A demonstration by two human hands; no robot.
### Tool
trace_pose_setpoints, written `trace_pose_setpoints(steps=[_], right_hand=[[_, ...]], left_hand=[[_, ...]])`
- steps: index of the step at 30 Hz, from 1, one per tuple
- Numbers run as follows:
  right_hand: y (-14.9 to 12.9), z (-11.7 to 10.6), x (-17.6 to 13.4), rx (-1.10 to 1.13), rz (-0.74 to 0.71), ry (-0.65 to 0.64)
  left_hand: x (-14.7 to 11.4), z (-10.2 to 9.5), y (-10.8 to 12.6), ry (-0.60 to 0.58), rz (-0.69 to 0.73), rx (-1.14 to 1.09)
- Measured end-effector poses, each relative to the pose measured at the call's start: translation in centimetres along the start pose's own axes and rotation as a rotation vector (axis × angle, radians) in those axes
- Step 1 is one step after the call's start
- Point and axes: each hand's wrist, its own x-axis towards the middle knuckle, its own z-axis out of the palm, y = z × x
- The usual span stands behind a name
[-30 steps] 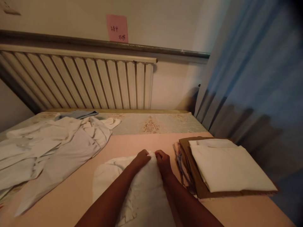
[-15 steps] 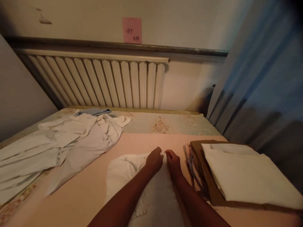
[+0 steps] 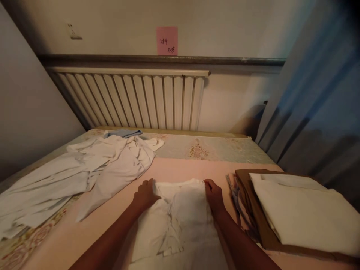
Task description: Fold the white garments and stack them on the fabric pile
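A white garment (image 3: 194,210), partly folded, lies in front of me on the pink sheet. Creased, ruffle-like folds run down its middle. My left hand (image 3: 145,194) grips its far left corner, thumb on top of the cloth and fingers around the edge. At the far right corner, my right hand (image 3: 214,193) pinches the edge of the same garment. The near end of the cloth runs out of the picture between my forearms.
Loose white clothes (image 3: 112,157) lie at the left, with a blue cloth (image 3: 123,133) behind them. To the right is a folded stack topped by cream cloth (image 3: 303,213). A radiator (image 3: 135,101) stands behind the bed; a blue curtain (image 3: 315,97) hangs at the right.
My left hand has moved left from beside my right hand to the garment's left corner. The left part of the cloth now lies flatter and straighter. The camera view has shifted slightly left.
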Motion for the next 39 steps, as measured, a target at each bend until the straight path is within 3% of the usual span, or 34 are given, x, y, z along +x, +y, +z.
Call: trace_pose_setpoints(steps=[4, 8, 16, 23, 28, 32, 35, 39], right_hand=[[0.0, 0.1, -0.1, -0.027, -0.006, -0.007], [0.2, 0.1, -0.2, -0.039, -0.027, 0.002], [0.8, 0.3, -0.2, -0.029, -0.037, 0.01], [0.7, 0.3, -0.1, -0.034, -0.036, 0.009], [0.7, 0.2, -0.1, -0.033, -0.028, 0.005], [0.8, 0.2, -0.1, -0.044, -0.044, 0.009], [0.8, 0.2, -0.1, -0.052, -0.043, 0.019], [0.7, 0.2, -0.1, -0.052, -0.038, 0.012]], left_hand=[[-1.4, 2.0, -1.3, 0.077, -0.067, -0.094], [-1.0, 2.5, -2.5, 0.103, -0.101, -0.163], [2.1, 1.7, -2.9, 0.052, -0.046, -0.232], [4.0, 0.7, -2.0, 0.011, 0.052, -0.154], [3.8, 0.6, -1.2, 0.075, 0.051, -0.103], [2.5, -0.4, -0.9, 0.201, 0.034, -0.082], [1.0, -1.3, -0.4, 0.252, 0.145, -0.093], [-0.6, -1.3, 0.7, 0.075, 0.429, -0.099]])
